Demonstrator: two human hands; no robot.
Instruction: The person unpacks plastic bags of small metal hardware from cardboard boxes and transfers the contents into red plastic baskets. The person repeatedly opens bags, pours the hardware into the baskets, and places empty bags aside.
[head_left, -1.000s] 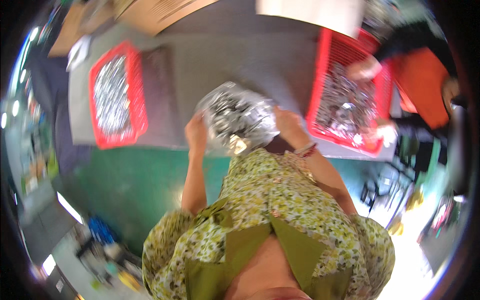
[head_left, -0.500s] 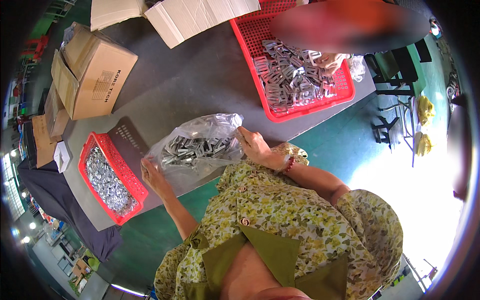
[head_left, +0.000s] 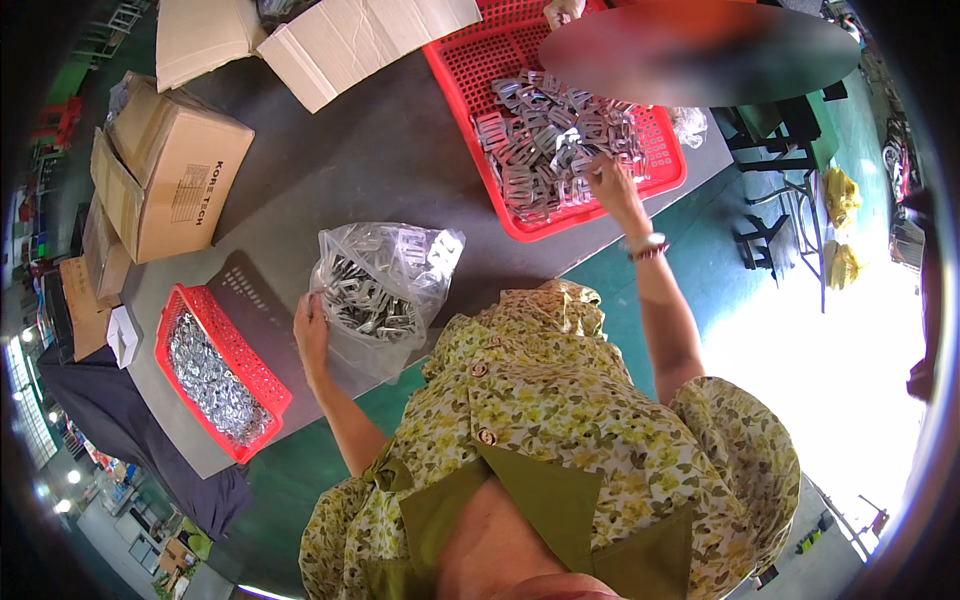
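A clear plastic bag (head_left: 436,262) lies on the table with its mouth spread, partly filled with flat metal slotted buckles (head_left: 372,308). My left hand (head_left: 311,328) has its fingers closed on the bag's left edge. My right hand (head_left: 618,192) reaches into a large red basket (head_left: 530,235) at the upper right, its fingertips drawn together on the near part of a pile of similar buckles (head_left: 548,140). Whatever lies between those fingertips is too small to tell.
A smaller red basket (head_left: 262,375) of shiny metal pieces stands at the table's left. Beyond it are a brown cardboard box (head_left: 190,185) and an opened carton's flaps (head_left: 365,45). Another person's hand (head_left: 565,12) is at the large basket's far rim.
My right hand has left the bag's right side and moved into the large basket. The bag's right side has shifted left. The other person's hand no longer shows over the buckle pile.
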